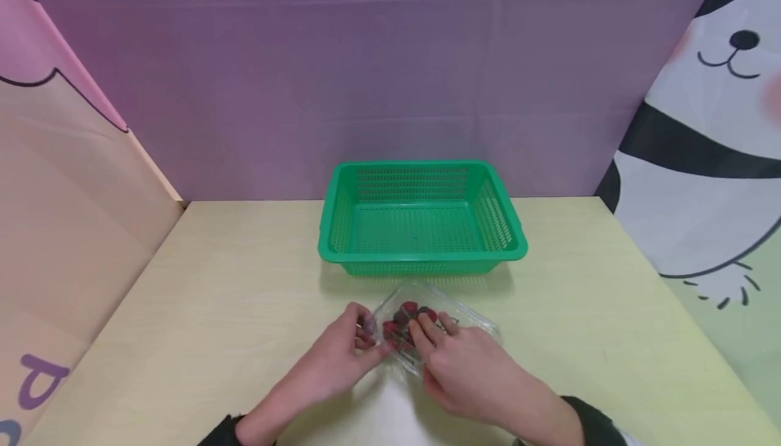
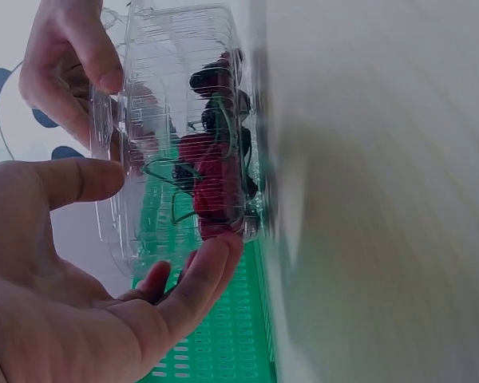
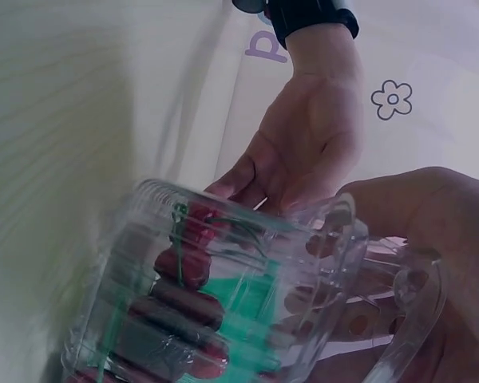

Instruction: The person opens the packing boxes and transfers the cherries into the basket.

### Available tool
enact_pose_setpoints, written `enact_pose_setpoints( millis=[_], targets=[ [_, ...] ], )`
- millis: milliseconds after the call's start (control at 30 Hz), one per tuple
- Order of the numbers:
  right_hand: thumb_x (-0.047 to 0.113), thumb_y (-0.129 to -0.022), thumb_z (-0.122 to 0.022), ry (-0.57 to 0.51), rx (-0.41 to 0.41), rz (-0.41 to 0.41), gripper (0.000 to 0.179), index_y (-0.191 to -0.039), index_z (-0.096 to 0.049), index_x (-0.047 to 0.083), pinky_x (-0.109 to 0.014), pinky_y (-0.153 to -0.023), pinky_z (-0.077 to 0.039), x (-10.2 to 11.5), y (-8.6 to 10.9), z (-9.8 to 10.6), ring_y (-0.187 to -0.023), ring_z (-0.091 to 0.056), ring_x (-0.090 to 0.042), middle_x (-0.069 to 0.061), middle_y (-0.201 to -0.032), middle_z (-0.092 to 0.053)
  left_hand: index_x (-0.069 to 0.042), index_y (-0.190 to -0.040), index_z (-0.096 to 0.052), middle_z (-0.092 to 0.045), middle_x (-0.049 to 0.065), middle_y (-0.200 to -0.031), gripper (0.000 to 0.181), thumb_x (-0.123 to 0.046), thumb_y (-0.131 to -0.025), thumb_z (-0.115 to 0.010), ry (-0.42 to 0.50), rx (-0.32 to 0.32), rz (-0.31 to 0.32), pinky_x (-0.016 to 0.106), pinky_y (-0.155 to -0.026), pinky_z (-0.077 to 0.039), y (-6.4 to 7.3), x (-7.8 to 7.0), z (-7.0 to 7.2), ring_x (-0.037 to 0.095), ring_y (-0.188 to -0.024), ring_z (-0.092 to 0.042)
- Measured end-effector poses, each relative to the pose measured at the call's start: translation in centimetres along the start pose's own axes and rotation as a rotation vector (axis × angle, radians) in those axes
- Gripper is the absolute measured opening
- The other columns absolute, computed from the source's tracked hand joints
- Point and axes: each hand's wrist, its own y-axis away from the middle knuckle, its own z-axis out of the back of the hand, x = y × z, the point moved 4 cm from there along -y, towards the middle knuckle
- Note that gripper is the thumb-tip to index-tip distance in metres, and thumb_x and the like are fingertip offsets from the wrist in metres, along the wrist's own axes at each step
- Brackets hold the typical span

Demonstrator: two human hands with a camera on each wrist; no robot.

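Note:
A clear plastic clamshell box (image 1: 472,320) sits on the table with dark red fruits (image 1: 407,312) inside. Thin green stems show among the fruits (image 2: 211,179) in the left wrist view, so they look like cherries. My left hand (image 1: 342,351) holds the box's left corner, thumb at the lid rim and fingertips against the lower side. Across the top, the fingers of my right hand (image 1: 466,371) lie bent on the lid, with its thumb at the rim on the near side. Through the plastic, the right wrist view shows those fingertips (image 3: 307,299). Whether the lid is latched, I cannot tell.
Just behind the box stands a green plastic basket (image 1: 421,256) with slotted walls and nothing visible in it. A purple cloth (image 1: 390,80) hangs at the table's back edge. Printed cloths flank the light wooden table (image 1: 232,283).

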Motion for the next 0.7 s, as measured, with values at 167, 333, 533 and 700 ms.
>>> enact_pose_setpoints(
  millis=[167,333,533,700],
  targets=[
    [0.034,-0.086,-0.067,0.007,-0.007,0.005,0.051,-0.123,-0.066,-0.002,-0.034,-0.069,-0.056,0.22,-0.07,0.00,-0.101,-0.067,-0.030,-0.015,-0.119,-0.064,-0.001,-0.120,-0.045,-0.056,0.005,-0.102,0.050,-0.036,-0.093,-0.068,-0.015,-0.004,-0.014,0.024,-0.078,-0.049,-0.02,-0.34,-0.18,0.019,-0.096,-0.059],
    [0.033,-0.087,-0.067,-0.010,0.000,0.000,0.051,-0.123,-0.065,-0.002,-0.032,-0.067,-0.056,0.25,-0.09,0.07,-0.102,-0.067,-0.030,-0.016,-0.119,-0.063,0.001,-0.130,-0.044,-0.058,0.006,-0.110,0.052,-0.032,-0.096,-0.064,-0.029,-0.012,-0.048,0.030,-0.085,-0.049,0.05,-0.61,-0.48,0.020,-0.103,-0.059],
    [0.032,-0.088,-0.064,-0.017,0.026,-0.003,0.049,-0.123,-0.065,-0.002,-0.033,-0.072,-0.055,0.34,-0.20,0.42,-0.106,-0.065,-0.028,-0.015,-0.120,-0.063,-0.001,-0.124,-0.044,-0.056,0.003,-0.104,0.033,-0.023,-0.102,-0.054,-0.058,-0.021,-0.063,0.029,-0.085,-0.048,-0.07,-0.53,-0.91,0.018,-0.101,-0.059],
    [0.031,-0.088,-0.064,-0.034,0.040,-0.007,0.048,-0.124,-0.065,0.000,-0.033,-0.074,-0.055,0.48,-0.19,0.78,-0.106,-0.065,-0.026,-0.014,-0.119,-0.064,-0.004,-0.111,-0.046,-0.049,0.000,-0.087,0.012,-0.015,-0.104,-0.047,-0.118,-0.028,-0.067,0.023,-0.069,-0.046,-0.33,-0.41,-0.80,0.014,-0.080,-0.052]
  ],
)
